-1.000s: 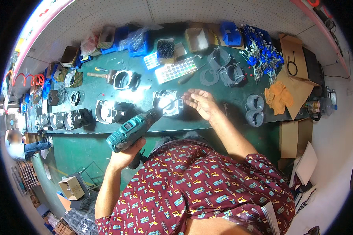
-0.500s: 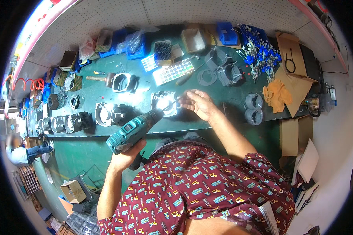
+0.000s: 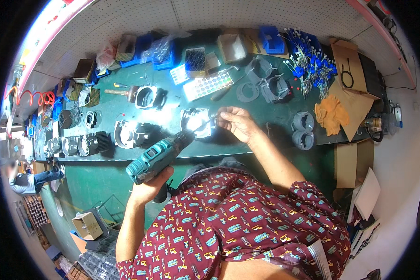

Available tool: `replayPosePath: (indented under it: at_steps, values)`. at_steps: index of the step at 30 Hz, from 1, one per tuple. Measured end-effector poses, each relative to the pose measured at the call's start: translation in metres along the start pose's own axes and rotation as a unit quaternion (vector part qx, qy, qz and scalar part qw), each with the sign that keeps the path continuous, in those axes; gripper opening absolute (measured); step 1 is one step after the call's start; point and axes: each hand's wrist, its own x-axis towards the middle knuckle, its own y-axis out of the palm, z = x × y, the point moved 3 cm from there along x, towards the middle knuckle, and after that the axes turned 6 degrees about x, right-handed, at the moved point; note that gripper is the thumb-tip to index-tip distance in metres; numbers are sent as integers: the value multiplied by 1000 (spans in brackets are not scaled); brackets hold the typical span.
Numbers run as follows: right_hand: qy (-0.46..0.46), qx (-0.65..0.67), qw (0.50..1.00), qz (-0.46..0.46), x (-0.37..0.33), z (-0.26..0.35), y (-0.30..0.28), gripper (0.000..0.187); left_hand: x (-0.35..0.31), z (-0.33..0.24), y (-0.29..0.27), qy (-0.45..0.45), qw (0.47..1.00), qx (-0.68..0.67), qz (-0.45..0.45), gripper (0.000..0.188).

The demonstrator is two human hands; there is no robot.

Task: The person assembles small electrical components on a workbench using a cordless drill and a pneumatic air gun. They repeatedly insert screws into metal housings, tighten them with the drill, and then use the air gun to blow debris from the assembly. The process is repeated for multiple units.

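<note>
My left hand (image 3: 151,185) is wrapped round the handle of a teal and black cordless drill (image 3: 155,159). The drill's chuck points up and right, with its tip over a grey metal housing (image 3: 202,115) lit brightly on the bench. At the housing's right edge is my right hand (image 3: 238,125), thumb and fingers pinched together. Whatever sits between those fingertips is too small to make out. Another round housing (image 3: 145,98) stands farther back, beside a wooden-handled mallet (image 3: 121,93). A finned housing (image 3: 124,135) lies left of the drill.
The green bench (image 3: 252,135) carries a sticker sheet (image 3: 208,85), a box of screws (image 3: 195,60), grey rings (image 3: 303,139) and orange gloves (image 3: 331,114). Blue-wired parts (image 3: 312,70) and cardboard (image 3: 345,112) lie at the right. Several finned housings (image 3: 86,144) line the left. Another person (image 3: 28,182) is at far left.
Both hands hold nearly the same places. The drill has dipped very slightly leftward, and the right fingers have shifted a little at the housing's edge. The view has moved slightly.
</note>
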Motion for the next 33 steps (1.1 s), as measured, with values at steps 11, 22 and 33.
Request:
replayPosePath:
  at_steps: [11,22,33]
  values:
    - [35,-100,994,30,2,14,3,17,-3,0,-11,-35,999,-27,-4,29]
    - [-233,-585,773,-82,39,-15,11,40,6,11,-1,9,1000,22,3,37]
    - [-248,-577,776,-64,48,-23,5,34,69,-80,-4,40,920,368,125,30]
